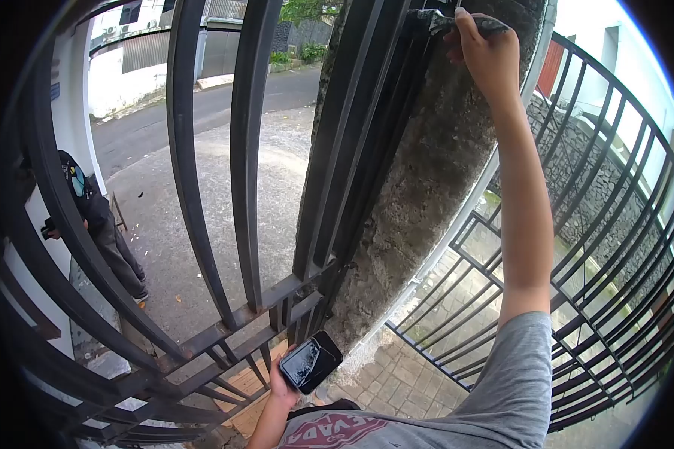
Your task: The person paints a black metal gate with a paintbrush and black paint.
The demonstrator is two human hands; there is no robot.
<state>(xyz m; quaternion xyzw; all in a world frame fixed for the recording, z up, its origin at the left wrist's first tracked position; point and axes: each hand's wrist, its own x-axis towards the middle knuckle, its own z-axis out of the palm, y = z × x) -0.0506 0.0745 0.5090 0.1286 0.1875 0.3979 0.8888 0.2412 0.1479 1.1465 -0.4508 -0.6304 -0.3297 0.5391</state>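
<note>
My right hand is raised high, its fingers closed on what looks like a paintbrush. The brush's dark end reaches the upper part of the black metal gate, beside a rough concrete pillar. Low in front of my body, my left hand grips a small black container from its side. Dark, glossy stuff with pale reflections shows inside it, perhaps black paint. The fingers under the container are hidden.
Beyond the gate bars at left stands another person in dark clothes, holding a dark object. A road runs behind. On the right, a black barred fence stands over paving, with a stone wall behind.
</note>
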